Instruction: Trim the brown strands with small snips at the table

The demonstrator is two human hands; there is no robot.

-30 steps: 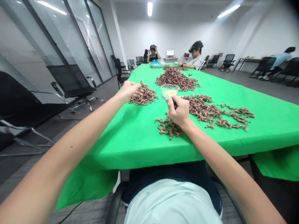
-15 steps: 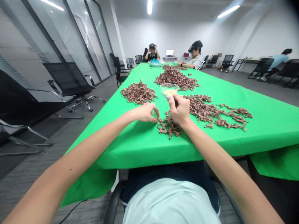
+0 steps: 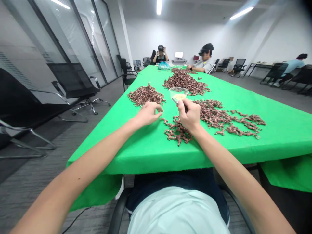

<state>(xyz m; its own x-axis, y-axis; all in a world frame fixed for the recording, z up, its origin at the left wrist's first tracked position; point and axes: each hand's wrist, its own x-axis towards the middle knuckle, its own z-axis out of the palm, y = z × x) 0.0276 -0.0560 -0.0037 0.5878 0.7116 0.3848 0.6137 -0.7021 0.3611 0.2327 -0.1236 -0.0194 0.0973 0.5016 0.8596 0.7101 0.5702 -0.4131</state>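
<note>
My right hand (image 3: 190, 114) is closed around a pair of metal tweezers (image 3: 174, 100), whose silver tips point up and left toward a clear plastic cup (image 3: 179, 91). Pale yellowish bits (image 3: 179, 96) lie in that cup. To the left, my left hand (image 3: 148, 114) hovers over the cloth with fingers curled and a gap between thumb and forefinger; nothing shows in it. Below my right hand lies a small heap of brown figurines (image 3: 179, 133), seemingly animal-shaped. Just behind my left hand is another pile of the same figurines (image 3: 146, 93).
A green cloth (image 3: 136, 152) covers the long table. More figurines (image 3: 212, 113) spread to the right, and a big pile (image 3: 185, 81) lies farther back. A blue plastic bag (image 3: 163, 66) and two people are at the far end. Office chairs (image 3: 73, 81) stand at left.
My left hand has moved up and left, away from the near heap of figurines toward the left pile. My right hand keeps its hold on the tweezers. The view has shifted slightly.
</note>
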